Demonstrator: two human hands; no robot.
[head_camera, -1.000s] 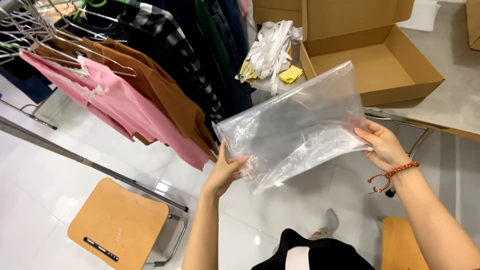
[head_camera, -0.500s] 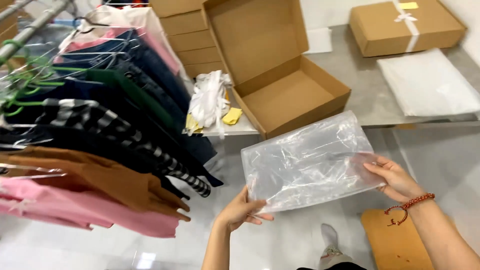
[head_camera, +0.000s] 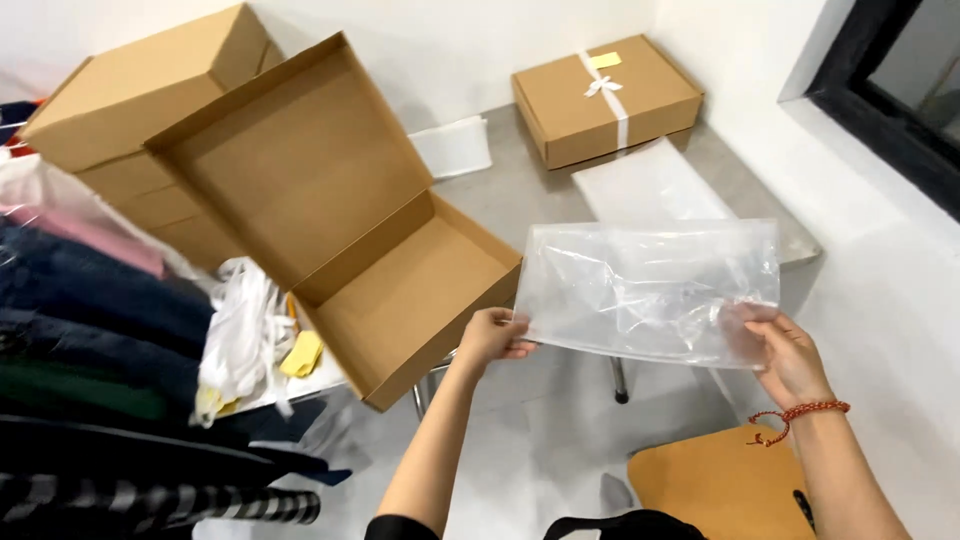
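A person's two bare hands hold a clear plastic bag (head_camera: 650, 290) stretched flat in the air, just in front of the table's (head_camera: 520, 195) near edge. The left hand (head_camera: 490, 335) pinches the bag's lower left corner, and the right hand (head_camera: 785, 355), with a red cord bracelet (head_camera: 795, 412) at the wrist, grips its lower right corner. An open cardboard box (head_camera: 400, 290) sits at the table's near left corner, and a closed ribboned box (head_camera: 605, 98) sits at its far edge.

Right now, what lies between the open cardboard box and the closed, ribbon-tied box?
In the head view, only bare grey tabletop separates the open box from the ribbon-tied box; a flat white packet lies just behind.
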